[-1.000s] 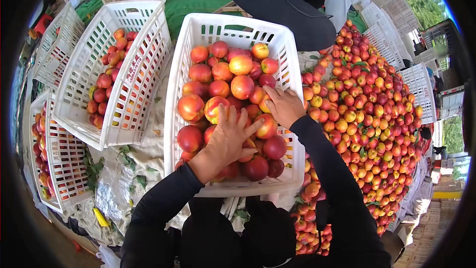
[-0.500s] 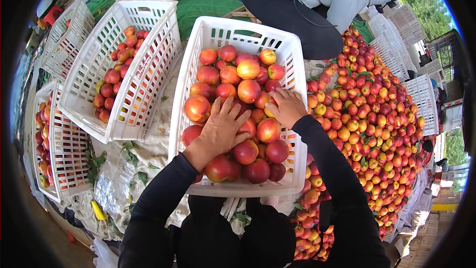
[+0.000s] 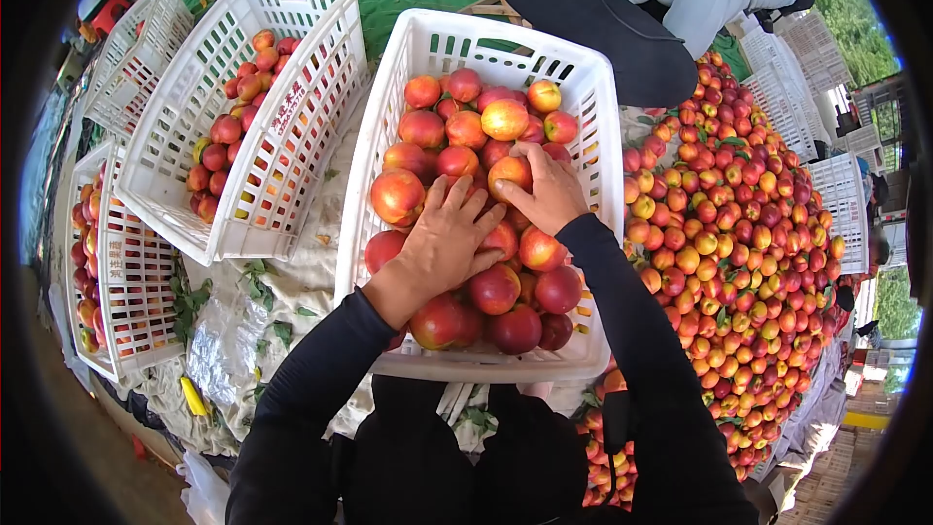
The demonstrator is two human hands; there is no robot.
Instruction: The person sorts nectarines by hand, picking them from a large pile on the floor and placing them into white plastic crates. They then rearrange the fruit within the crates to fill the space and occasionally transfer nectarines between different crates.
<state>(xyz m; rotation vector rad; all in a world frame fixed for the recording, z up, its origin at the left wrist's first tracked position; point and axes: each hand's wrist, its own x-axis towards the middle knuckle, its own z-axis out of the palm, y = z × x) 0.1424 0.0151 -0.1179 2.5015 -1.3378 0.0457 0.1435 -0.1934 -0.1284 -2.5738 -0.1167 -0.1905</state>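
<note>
A white slatted plastic crate directly in front of me holds red and yellow nectarines. My left hand lies palm down on the fruit, fingers spread, near the crate's middle. To its right, my right hand curls its thumb and fingers around the side of one nectarine that rests among the others. The fruit under both palms is hidden.
A large heap of nectarines spreads out on the right. On the left stand a tilted white crate and another crate, both with fruit. A person in grey and black sits beyond my crate. A yellow object lies lower left.
My right hand has moved from the crate's right side inward and up, onto a nectarine near the middle. My left hand stays spread on the fruit. The view has shifted slightly.
</note>
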